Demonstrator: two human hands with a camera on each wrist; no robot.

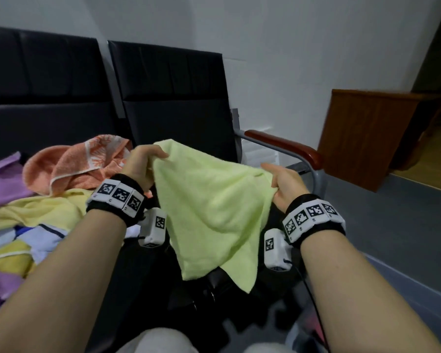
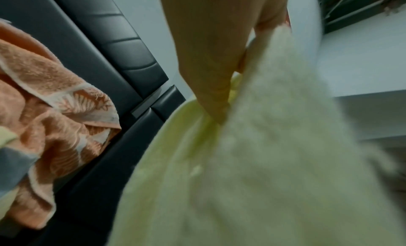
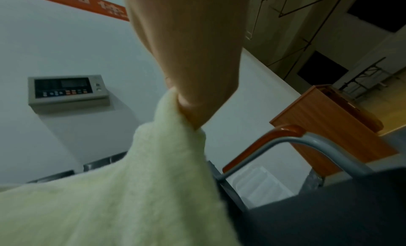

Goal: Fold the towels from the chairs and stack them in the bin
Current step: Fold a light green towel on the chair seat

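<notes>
A light green towel (image 1: pixel 214 210) hangs in the air over the right black chair (image 1: pixel 173 103), stretched between both hands. My left hand (image 1: pixel 148 159) grips its upper left corner; in the left wrist view the fingers (image 2: pixel 211 72) curl into the green towel (image 2: pixel 252 162). My right hand (image 1: pixel 278 179) pinches the right edge, and the right wrist view shows the thumb (image 3: pixel 197 107) pressed on the green towel (image 3: pixel 136 189). The lower part drapes down in a loose double layer toward the seat.
On the left chair lies a heap of towels: an orange patterned one (image 1: pixel 71 164), a purple one (image 1: pixel 3 179), a yellow one (image 1: pixel 36 210). A wooden armrest (image 1: pixel 285 146) and a brown cabinet (image 1: pixel 362 138) stand to the right. A white bin (image 3: pixel 259 185) sits beyond the armrest.
</notes>
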